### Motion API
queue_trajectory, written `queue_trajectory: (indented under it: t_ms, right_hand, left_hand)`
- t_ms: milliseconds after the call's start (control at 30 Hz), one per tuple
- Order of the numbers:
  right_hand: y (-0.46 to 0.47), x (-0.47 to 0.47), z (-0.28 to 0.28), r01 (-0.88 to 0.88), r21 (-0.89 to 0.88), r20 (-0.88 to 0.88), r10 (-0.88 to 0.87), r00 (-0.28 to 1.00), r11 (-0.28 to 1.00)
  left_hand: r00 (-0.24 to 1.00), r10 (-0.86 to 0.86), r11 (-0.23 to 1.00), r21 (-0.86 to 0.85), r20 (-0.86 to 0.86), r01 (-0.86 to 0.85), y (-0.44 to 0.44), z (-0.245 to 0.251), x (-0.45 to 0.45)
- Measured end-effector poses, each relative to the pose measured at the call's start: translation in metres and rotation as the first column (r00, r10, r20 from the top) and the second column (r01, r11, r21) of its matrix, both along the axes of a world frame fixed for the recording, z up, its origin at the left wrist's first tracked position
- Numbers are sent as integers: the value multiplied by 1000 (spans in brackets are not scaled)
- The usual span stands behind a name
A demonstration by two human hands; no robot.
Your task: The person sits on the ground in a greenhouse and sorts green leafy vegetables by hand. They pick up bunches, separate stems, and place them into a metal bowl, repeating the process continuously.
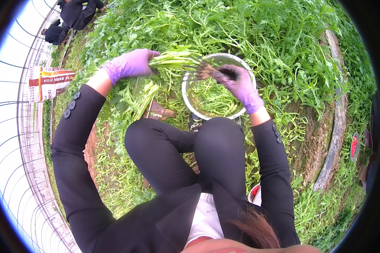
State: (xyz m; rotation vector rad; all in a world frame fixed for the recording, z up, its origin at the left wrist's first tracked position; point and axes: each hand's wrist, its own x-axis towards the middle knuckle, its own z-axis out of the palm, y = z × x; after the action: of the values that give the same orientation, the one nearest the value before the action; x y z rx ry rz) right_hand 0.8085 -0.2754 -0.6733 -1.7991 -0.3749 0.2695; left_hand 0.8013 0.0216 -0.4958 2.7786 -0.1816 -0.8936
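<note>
My left hand (129, 64), in a purple glove, grips a bunch of leafy greens by the pale green stems (177, 59), which lie roughly level. At its right end are brown, soil-covered roots (205, 70) with thin dark strands trailing from them. The gloved fingers of my right hand (237, 83) close on these roots; the glove is soiled dark at the fingertips. Below this hand, a round pale-rimmed basin (187, 100) stands before my knees, with loose greens (217, 98) inside. A small heap of cut stems (148, 99) lies left of the basin.
Dense leafy plants (209, 22) grow ahead and to the right. A long weathered strip (335, 117) borders bare soil at right. A printed sack (52, 83) stands at left. Two people in dark clothes (76, 14) are at upper left. A container with red inside (354, 147) sits far right.
</note>
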Motion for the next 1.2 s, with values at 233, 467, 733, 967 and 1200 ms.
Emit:
queue_trajectory:
  t_ms: [233,467,733,967,1200]
  right_hand:
    - [-14,21,7,-1,-765,-61,-71,996,644]
    - [25,29,2,-289,38,-243,290,926,956]
    - [-16,27,27,-89,-258,-256,21,966,962]
    - [-13,65,10,-195,-711,-240,27,970,676]
    - [-233,-182,-110,424,-450,-119,-523,844,786]
  left_hand:
    - [791,-593,650,669,151,359,23,21,-24]
    - [293,-902,417,821,318,391,30,-1,-18]
    - [321,-931,282,898,171,337,50,23,-35]
    - [204,-939,330,889,276,317,37,44,-36]
    - [799,434,893,-313,416,-323,74,12,-31]
